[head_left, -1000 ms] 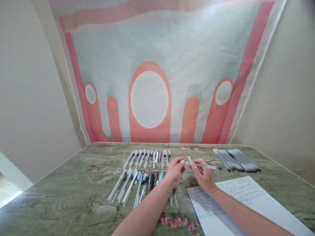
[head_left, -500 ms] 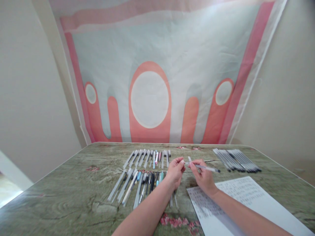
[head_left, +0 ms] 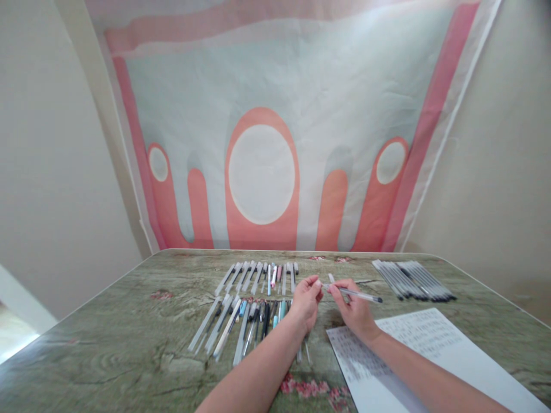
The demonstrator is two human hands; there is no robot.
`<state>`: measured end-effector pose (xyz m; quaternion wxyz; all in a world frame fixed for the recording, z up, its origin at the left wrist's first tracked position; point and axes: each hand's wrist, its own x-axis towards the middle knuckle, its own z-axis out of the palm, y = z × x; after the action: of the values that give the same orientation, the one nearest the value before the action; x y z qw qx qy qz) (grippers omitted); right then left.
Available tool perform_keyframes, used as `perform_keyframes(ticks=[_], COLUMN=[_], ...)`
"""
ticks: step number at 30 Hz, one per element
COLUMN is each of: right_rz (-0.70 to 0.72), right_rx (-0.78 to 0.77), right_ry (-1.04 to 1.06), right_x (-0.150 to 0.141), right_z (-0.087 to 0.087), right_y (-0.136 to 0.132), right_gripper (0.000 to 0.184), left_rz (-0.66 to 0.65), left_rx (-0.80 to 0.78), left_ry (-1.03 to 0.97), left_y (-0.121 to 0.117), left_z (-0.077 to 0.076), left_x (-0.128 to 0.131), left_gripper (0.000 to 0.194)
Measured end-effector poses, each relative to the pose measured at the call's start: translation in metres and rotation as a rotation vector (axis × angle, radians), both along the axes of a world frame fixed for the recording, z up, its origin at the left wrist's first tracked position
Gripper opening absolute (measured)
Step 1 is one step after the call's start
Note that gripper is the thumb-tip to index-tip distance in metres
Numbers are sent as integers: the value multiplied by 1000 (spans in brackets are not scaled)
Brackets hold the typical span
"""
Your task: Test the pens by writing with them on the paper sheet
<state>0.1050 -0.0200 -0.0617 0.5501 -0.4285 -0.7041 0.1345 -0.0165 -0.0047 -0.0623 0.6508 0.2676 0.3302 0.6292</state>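
Observation:
A clear pen (head_left: 361,295) with a dark end pointing right is held above the table between both hands. My right hand (head_left: 355,308) is closed around its barrel, and a pale, translucent piece like a pen cap (head_left: 331,278) sticks up by its fingers. At the pen's thin left end, my left hand (head_left: 306,303) is pinched shut with thumb and fingers together; exactly what lies inside that pinch is partly hidden. Left of the hands lie two rows of pens: a back row (head_left: 245,278) and a front row (head_left: 232,327), partly covered by my left forearm.
A fan of several similar clear pens (head_left: 415,281) lies at the back right. A sheet of paper (head_left: 451,367) with handwriting rests under my right forearm. The wood-patterned table (head_left: 129,321) ends before a pink and grey printed cloth (head_left: 267,69).
The pen's dark right end has shifted very slightly left and down. Both hands keep nearly the same place and grip.

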Motion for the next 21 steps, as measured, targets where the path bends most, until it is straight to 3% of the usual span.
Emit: perform_keyframes(ticks=[12,17,21], right_rz=[4,5,-39], right_rx=[-17,-56,-76], right_ry=[4,104,133], right_x=[0,0,8], right_z=[0,0,-3], right_y=[0,2,16], right_gripper=[18,20,25], left_rz=[-14,-9,-15], left_rx=[23,31,11], left_ry=[35,37,171], left_y=[-3,-2,-4], left_z=[2,3,3], left_x=[0,2,5], left_gripper=[31,29,24])
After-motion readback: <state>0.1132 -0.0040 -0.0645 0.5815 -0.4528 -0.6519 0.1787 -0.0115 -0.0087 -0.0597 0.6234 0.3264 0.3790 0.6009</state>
